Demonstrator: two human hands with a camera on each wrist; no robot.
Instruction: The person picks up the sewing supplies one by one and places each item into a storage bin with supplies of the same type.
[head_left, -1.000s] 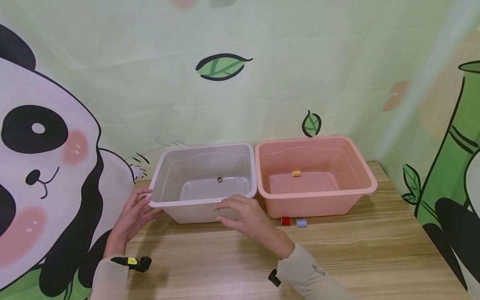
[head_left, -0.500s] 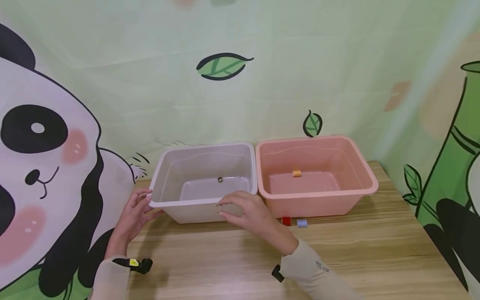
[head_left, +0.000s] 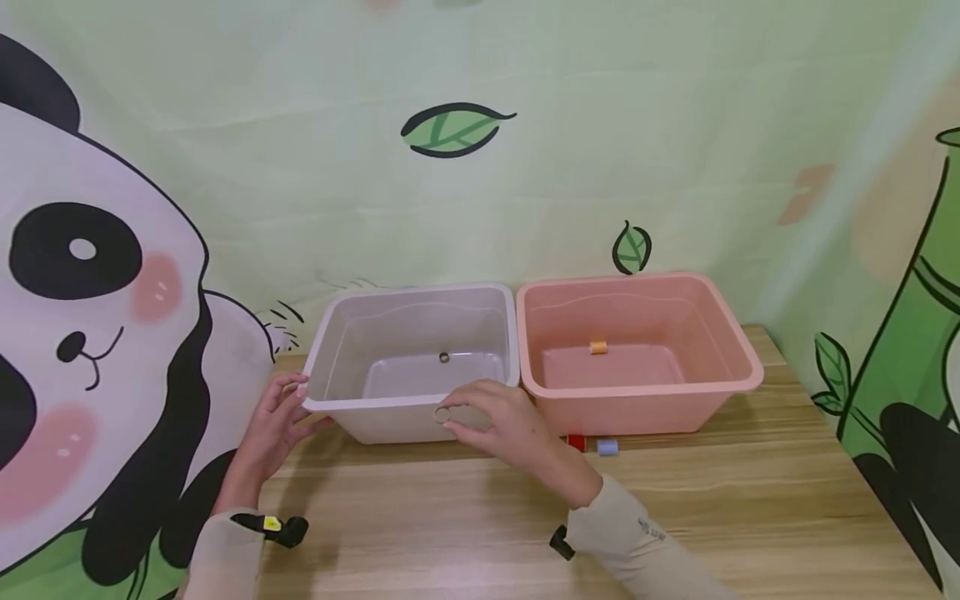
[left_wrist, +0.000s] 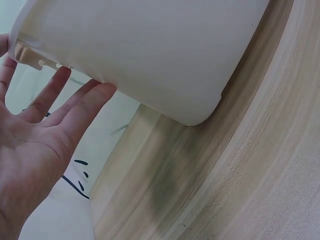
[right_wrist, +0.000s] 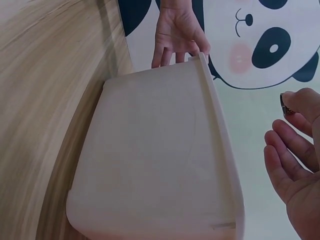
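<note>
My right hand [head_left: 506,425] pinches a small metal ring [head_left: 442,414] between thumb and forefinger, in front of the grey bin's front wall in the head view. In the right wrist view the ring [right_wrist: 283,104] shows dark at the fingertips, the other fingers loosely bent. My left hand [head_left: 277,421] is at the left end of the grey bin [head_left: 412,406], touching its rim; in the left wrist view its fingers [left_wrist: 82,110] lie nearly straight against the wall below the rim. A second small ring [head_left: 444,357] lies inside the grey bin.
A pink bin [head_left: 637,390] stands right beside the grey one, with an orange thread spool [head_left: 597,347] in it. On the wooden table [head_left: 450,525], before the pink bin, lie a red spool [head_left: 577,443] and a light blue spool [head_left: 607,447]. A panda-print cloth [head_left: 322,167] hangs behind.
My right hand has shifted slightly up and to the right, still pinching the ring, and overlaps more of the red spool. The left hand stays at the bin's end. The head view has turned slightly.
</note>
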